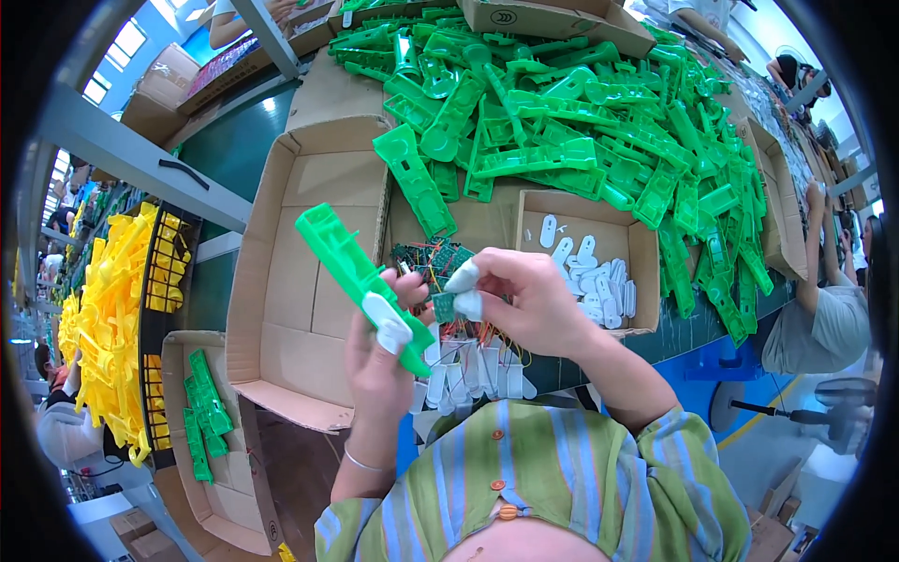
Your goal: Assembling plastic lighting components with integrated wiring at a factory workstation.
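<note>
My left hand (pixel 379 361) is closed around a long green plastic housing (pixel 332 245), held tilted. A white oval piece (pixel 376 307) lies against the housing, beside the white-covered tip of my left thumb. My right hand (pixel 529 300), with white covers on thumb and forefinger, pinches a small green circuit board (pixel 442 307) just right of the housing. Behind my fingers is a heap of circuit boards (pixel 421 258) with thin coloured wires. Nearer to me, several white flat pieces (pixel 468 370) hang from wires along the table's front edge.
Green housings (pixel 562 112) are piled across the far table. A box (pixel 529 206) of white oval pieces stands at right. On the left are a long cardboard box (pixel 290 281), a lower box (pixel 234 496) with several green housings, and a black crate (pixel 161 272) beside yellow parts (pixel 112 318). Other people work nearby.
</note>
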### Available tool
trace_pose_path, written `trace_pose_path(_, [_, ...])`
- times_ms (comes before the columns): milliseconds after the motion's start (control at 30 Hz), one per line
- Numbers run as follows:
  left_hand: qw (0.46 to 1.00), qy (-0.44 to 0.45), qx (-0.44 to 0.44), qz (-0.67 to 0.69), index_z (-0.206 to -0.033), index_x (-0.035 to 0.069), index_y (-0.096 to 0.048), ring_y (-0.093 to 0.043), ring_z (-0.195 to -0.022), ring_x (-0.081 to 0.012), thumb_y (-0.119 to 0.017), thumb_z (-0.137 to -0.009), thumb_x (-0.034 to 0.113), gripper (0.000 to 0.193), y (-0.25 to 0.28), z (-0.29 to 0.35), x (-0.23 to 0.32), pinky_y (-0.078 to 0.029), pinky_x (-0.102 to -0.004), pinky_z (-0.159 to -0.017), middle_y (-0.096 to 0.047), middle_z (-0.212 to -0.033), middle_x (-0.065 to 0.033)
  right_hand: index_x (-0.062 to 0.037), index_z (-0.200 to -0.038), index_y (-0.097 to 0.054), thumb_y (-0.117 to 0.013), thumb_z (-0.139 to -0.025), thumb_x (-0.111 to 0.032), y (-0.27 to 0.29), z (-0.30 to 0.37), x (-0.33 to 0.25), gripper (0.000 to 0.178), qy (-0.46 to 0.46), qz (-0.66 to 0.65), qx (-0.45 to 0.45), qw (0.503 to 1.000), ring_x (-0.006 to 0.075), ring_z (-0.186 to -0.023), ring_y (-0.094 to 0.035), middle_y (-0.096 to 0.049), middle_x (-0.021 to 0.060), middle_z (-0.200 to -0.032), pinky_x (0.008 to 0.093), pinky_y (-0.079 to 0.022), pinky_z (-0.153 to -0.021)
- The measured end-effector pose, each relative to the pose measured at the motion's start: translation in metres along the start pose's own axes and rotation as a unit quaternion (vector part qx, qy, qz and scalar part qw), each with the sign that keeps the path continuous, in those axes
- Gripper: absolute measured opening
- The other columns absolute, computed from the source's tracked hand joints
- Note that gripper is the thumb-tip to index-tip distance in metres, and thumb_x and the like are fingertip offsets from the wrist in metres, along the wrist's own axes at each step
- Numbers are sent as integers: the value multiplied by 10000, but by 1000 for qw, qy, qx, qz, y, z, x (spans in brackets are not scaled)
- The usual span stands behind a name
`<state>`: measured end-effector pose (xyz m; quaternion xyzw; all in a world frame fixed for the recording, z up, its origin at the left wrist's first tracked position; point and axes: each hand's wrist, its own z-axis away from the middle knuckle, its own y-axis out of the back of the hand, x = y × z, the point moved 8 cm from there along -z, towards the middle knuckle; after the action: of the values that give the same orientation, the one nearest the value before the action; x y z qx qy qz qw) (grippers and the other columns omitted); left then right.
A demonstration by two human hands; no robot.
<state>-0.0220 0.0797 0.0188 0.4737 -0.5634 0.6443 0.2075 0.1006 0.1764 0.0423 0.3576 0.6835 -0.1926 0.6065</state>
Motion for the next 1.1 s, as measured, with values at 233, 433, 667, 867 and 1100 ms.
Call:
trace_pose_path(233, [971,84,-76,211,-1278,-54,-404,-559,-1089,-245,-510,-927,191,442,11,0,-23,-458,-367,-928,-531,-1218,-165,10,-892,-615,-660,-747,51,-20,-3,-41,157,95,71,-20,993,153,-653,-617,-590,79,-792,256,-484,-543])
trace_pose_path(433, [969,86,-75,220,-1275,-36,-415,-544,-1114,-250,-524,-924,211,443,10,2,-32,-436,-391,-961,-532,-1226,-144,-4,-880,-614,-634,-734,58,-16,3,-50,160,131,123,41,983,207,-610,-591,-558,90,-753,293,-461,-506])
trace_pose_path(667, [972,68,-93,206,-1277,-26,-420,-545,-1113,-231,-531,-922,231,452,5,1,-35,-442,-364,-954,-541,-1213,-126,-5,-868,-598,-600,-709,75,-23,3,-47,179,148,165,63,973,257,-621,-573,-543,107,-765,345,-467,-532])
trace_pose_path(867, [977,74,-62,190,-1263,-16,-426,-556,-1092,-240,-476,-946,256,420,19,1,-37,-453,-378,-940,-541,-1206,-130,23,-935,-583,-631,-660,57,-33,8,-55,281,192,260,26,946,256,-729,-557,-505,134,-873,341,-481,-591])
trace_pose_path(1100, [984,51,-47,163,-1246,1,-447,-553,-1083,-218,-478,-949,290,416,-1,6,-33,-442,-354,-942,-551,-1188,-109,60,-907,-588,-630,-609,-19,-39,23,-64,311,283,336,54,896,252,-743,-555,-505,137,-885,316,-497,-599])
